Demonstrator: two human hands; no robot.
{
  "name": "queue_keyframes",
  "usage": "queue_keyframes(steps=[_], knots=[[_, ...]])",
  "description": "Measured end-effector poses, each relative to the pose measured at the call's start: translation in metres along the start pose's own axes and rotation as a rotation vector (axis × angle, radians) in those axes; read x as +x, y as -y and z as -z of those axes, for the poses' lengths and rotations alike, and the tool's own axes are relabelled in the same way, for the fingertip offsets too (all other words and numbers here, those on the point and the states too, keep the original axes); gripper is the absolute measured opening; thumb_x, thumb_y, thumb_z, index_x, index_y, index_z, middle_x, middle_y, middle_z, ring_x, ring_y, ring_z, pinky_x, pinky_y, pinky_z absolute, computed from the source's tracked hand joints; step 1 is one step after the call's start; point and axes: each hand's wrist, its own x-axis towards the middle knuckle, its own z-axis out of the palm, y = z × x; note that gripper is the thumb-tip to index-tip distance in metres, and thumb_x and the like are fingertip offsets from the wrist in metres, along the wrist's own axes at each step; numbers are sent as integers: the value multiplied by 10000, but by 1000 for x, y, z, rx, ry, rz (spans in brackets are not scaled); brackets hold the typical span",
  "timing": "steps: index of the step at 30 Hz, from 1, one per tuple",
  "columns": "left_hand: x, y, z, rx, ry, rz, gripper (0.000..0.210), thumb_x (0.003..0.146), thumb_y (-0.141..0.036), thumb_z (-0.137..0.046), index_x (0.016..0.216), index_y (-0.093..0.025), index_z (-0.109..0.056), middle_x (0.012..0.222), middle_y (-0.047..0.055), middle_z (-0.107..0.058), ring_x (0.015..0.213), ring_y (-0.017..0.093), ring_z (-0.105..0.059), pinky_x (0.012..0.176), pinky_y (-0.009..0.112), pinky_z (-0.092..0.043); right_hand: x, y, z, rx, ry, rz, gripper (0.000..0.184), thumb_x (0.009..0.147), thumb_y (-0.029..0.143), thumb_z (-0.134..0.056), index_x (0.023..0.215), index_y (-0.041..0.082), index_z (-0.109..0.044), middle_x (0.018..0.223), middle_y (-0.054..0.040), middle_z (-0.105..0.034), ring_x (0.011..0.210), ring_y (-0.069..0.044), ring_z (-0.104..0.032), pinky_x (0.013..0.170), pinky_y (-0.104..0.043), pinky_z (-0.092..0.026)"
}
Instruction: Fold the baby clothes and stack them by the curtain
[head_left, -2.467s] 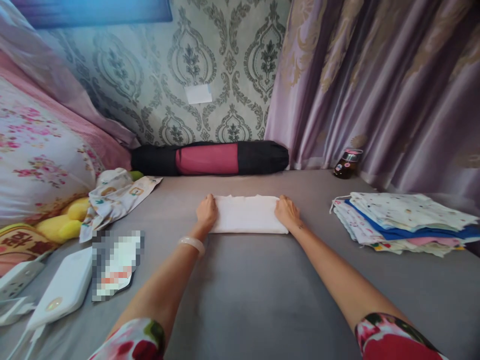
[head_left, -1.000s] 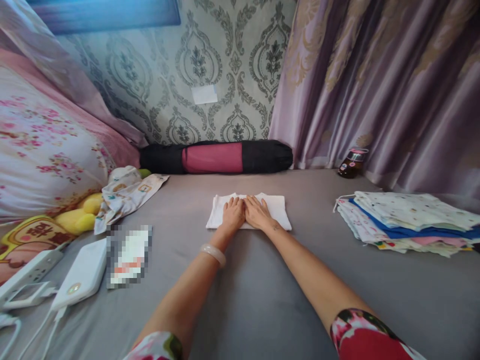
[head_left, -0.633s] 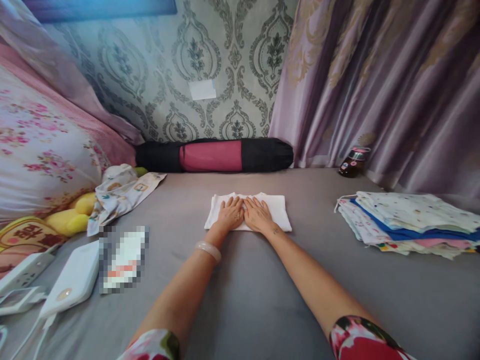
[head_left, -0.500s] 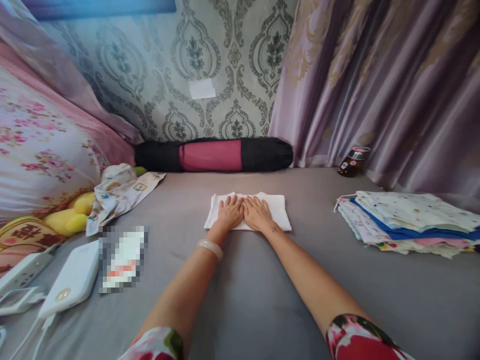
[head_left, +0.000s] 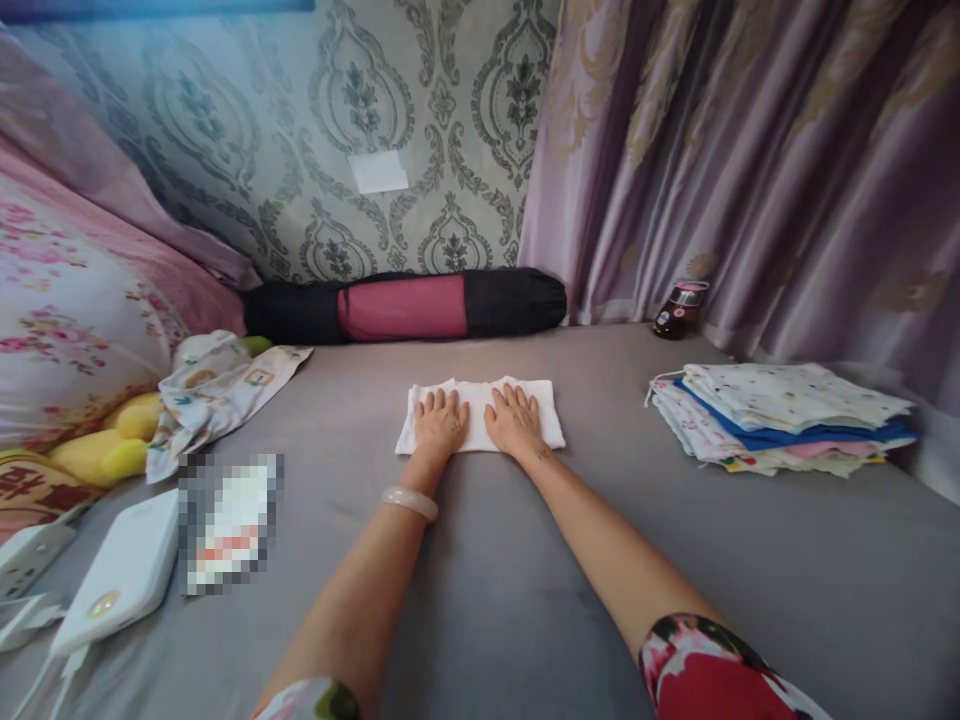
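Observation:
A folded white cloth (head_left: 477, 405) lies flat on the grey bed sheet (head_left: 495, 580) in front of me. My left hand (head_left: 441, 424) rests palm down on its left half, fingers spread. On the right half lies my right hand (head_left: 514, 420), also flat with its fingers apart. A strip of the cloth shows between the two hands. A pale bangle (head_left: 410, 503) circles my left wrist.
On the right sits a stack of folded fabrics (head_left: 787, 415), with a dark jar (head_left: 677, 312) behind it. A black and red roll bag (head_left: 405, 306) lies along the wall. To the left are a patterned cloth (head_left: 225, 390), a white power bank (head_left: 124, 570) and a power strip (head_left: 34, 560).
My hands have slid apart over the white cloth; they were side by side near its middle. The view has shifted slightly, so everything appears farther left.

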Motion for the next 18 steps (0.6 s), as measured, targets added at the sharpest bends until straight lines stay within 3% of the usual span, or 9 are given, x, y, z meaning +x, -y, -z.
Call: queue_keyframes(steps=[7, 18], knots=[[-6, 10, 8, 7, 28, 106, 518, 958, -448, -306, 1311, -131, -512, 1428, 182, -456, 1344, 313, -377, 1110, 496, -260, -5, -18, 8, -24, 3, -54, 556, 961, 392, -332, 1426, 99, -420, 1521, -145, -344, 1394, -287, -263, 1137, -446, -130], [-12, 22, 9, 0, 13, 207, 559, 962, -421, -266, 1362, -93, -480, 1487, 158, -407, 1373, 311, -356, 1091, 470, -328, -6, -38, 14, -46, 3, -170, 615, 978, 405, -262, 1446, 17, -356, 1543, -182, -279, 1415, -288, -233, 1113, -433, -212]])
